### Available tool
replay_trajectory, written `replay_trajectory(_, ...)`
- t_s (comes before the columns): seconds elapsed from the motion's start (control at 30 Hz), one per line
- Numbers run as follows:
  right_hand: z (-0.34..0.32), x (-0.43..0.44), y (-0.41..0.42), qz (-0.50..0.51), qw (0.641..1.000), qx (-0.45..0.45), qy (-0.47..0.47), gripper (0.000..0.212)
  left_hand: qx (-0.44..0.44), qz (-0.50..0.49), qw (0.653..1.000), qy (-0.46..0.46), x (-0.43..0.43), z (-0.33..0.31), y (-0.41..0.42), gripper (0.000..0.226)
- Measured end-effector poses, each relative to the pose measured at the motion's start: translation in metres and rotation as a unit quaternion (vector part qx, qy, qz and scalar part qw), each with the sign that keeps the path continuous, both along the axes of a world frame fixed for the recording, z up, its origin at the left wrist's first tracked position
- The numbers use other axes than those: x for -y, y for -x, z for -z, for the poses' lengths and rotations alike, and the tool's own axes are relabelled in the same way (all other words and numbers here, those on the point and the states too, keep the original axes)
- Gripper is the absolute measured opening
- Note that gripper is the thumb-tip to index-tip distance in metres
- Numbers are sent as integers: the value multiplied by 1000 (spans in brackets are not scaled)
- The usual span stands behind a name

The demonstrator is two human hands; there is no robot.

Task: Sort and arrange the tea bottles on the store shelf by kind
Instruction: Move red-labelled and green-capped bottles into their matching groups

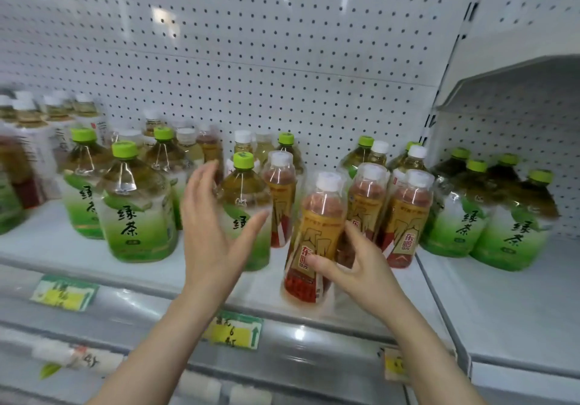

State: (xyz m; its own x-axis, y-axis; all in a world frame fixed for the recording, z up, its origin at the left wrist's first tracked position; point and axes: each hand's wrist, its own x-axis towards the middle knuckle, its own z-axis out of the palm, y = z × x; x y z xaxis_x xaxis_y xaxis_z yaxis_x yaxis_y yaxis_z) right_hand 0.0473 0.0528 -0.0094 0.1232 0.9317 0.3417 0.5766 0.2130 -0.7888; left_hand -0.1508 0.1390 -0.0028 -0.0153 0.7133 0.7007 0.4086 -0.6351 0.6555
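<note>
Four orange-labelled tea bottles (405, 225) with white caps stand clustered near the middle of the store shelf (47, 244). The label on the rightmost one reads 东鹏 in red. The right hand (361, 266) grips the front bottle (317, 225) of the four low on its label, with its fingers (354, 238) and thumb curled round it. That bottle is tilted, with its base near the shelf's front edge; whether it touches the shelf I cannot tell.

The left hand (210, 232) holds nothing. Its fingers are straight and spread wide, just in front of a green tea bottle (243, 197).

By green caps there are seven such bottles on this shelf and four more in the bay to the right, eleven in all. Those facing forward read 绿茶 in black brush characters. Behind them stand paler bottles with white caps, too blurred to count.

Three yellow-and-green price tags (233, 329) sit on the front rail. Their handwriting is unreadable except for a "6" on the middle one.
</note>
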Motion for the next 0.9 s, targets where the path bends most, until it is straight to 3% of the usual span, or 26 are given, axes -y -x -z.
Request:
replay_trajectory(0.1,-5,-3,-1,37,999,-26,-7,49,-6,84,977,196,-33,5,28,108)
replay_trajectory(0.17,-6,-5,1,55,997,-49,-16,50,-40,151,959,235,-50,11,35,106)
replay_trajectory(0.3,-6,-7,7,76,993,-90,-23,54,-26,159,956,247,-64,11,32,107)
replay_trajectory(0.43,-4,-14,17,86,987,-129,-33,62,59,130,966,215,-50,8,36,96)
replay_trajectory(0.6,-13,-33,35,58,983,-170,-41,70,159,78,965,193,-28,-16,80,101)
replay_trajectory(0.7,-18,-47,58,19,979,-198,-42,63,186,52,965,178,-15,-17,121,98)
replay_trajectory(0.83,-14,-60,108,-16,971,-236,-36,55,233,52,951,198,1,0,173,71)
replay_trajectory(0.9,-11,-65,135,-2,973,-228,-44,54,233,51,947,214,1,9,201,73)
